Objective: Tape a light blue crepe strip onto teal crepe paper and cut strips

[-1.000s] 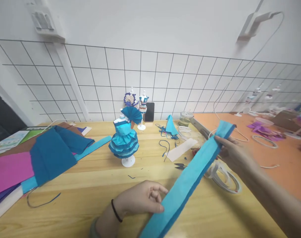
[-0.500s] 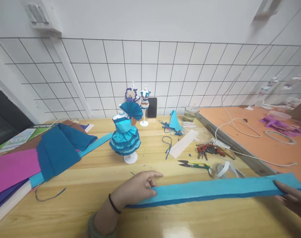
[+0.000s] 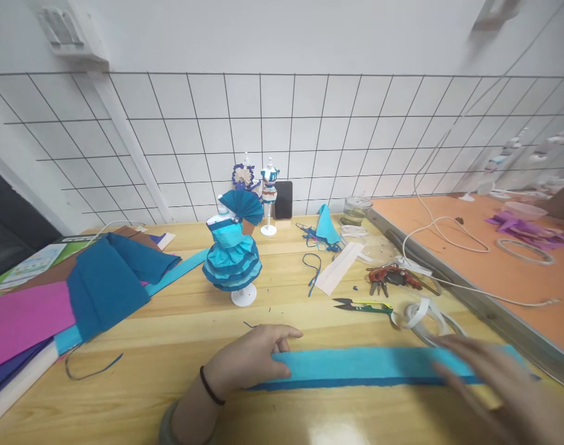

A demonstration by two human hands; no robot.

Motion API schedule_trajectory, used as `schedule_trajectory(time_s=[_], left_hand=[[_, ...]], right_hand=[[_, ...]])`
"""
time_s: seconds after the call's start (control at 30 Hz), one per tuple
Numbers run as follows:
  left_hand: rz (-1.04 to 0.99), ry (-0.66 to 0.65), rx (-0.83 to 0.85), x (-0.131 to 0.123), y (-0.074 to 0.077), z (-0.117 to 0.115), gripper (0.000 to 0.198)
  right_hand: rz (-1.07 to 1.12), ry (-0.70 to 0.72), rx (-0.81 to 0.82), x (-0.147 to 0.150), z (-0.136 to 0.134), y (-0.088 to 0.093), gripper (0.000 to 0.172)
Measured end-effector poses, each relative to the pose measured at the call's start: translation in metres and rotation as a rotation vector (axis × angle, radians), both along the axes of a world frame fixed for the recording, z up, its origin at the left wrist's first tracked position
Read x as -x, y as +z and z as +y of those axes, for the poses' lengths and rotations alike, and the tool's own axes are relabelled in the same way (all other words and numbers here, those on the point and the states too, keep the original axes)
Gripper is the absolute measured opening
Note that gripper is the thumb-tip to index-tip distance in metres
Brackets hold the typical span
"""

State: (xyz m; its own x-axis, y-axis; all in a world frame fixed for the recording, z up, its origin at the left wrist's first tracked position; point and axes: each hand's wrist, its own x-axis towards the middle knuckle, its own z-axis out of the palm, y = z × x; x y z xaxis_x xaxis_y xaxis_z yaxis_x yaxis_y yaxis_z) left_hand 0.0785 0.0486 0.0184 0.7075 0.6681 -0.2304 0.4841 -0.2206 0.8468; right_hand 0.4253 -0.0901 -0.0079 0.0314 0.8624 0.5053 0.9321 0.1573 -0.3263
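Note:
A long light-blue crepe paper strip point(image 3: 356, 363) with a darker blue lower edge lies across the front of the table. My left hand point(image 3: 249, 358) is at its left end, thumb on the paper, index finger stretched out and the other fingers partly hidden. Over the right part hovers my right hand point(image 3: 499, 383), blurred, its fingers stretched and apart; whether it touches the paper I cannot tell. Behind the strip stands a small dress form point(image 3: 233, 247) in a ruffled blue paper dress with a dark blue pleated fan.
Thread snips point(image 3: 363, 306), a roll of white tape point(image 3: 430, 321) and keys point(image 3: 393, 279) lie behind the strip. Folded coloured paper sheets point(image 3: 110, 284) cover the left side. A phone point(image 3: 282, 201) leans at the wall. White cable point(image 3: 486, 296) crosses onto the orange table point(image 3: 518, 278).
My right hand has let go of the strip's right end and moved left over it. That end has come down flatter on the table. My left hand has barely moved.

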Motion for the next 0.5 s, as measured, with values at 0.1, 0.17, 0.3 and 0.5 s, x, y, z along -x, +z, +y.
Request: schedule_trajectory(time_s=[0.1, 0.17, 0.3, 0.5], left_hand=[[0.057, -0.053, -0.01, 0.002, 0.006, 0.0, 0.065], [0.097, -0.081, -0.027, 0.003, 0.011, -0.001, 0.072], [0.165, -0.113, -0.083, 0.007, 0.017, -0.003, 0.073], [0.294, -0.117, -0.123, 0.02, 0.019, -0.002, 0.071]], right_hand=[[-0.293, 0.364, 0.034, 0.087, 0.019, 0.007, 0.037], [-0.385, 0.485, -0.023, 0.128, 0.027, 0.011, 0.035], [-0.401, 0.527, -0.085, 0.152, 0.038, 0.007, 0.034], [-0.433, 0.542, -0.124, 0.147, 0.043, 0.001, 0.03]])
